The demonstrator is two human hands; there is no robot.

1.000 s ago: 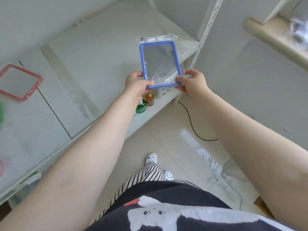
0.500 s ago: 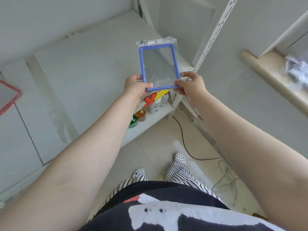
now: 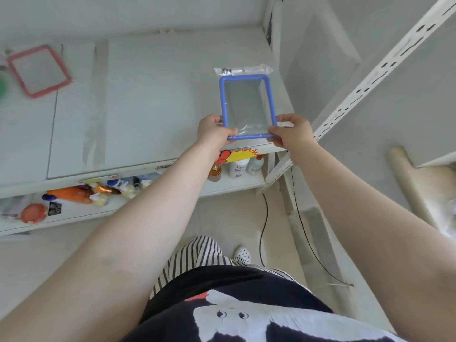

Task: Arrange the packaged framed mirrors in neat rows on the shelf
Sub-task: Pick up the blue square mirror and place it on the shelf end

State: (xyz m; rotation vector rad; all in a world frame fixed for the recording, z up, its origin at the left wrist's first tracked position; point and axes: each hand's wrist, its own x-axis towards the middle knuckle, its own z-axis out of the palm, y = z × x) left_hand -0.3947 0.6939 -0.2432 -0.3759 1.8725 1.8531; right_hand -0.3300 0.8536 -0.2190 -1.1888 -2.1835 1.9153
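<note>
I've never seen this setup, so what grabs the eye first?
The blue-framed mirror in its clear wrapper, held by the left hand and right hand at its near corners over the white shelf. A red-framed mirror lies far left.

Bottles (image 3: 238, 167) and colourful packets (image 3: 81, 193) crowd the lower shelf; a black cable (image 3: 264, 225) crosses the floor.

White metal shelving (image 3: 370, 77), pale tiled floor (image 3: 234, 218), seemingly daylit walls.
</note>
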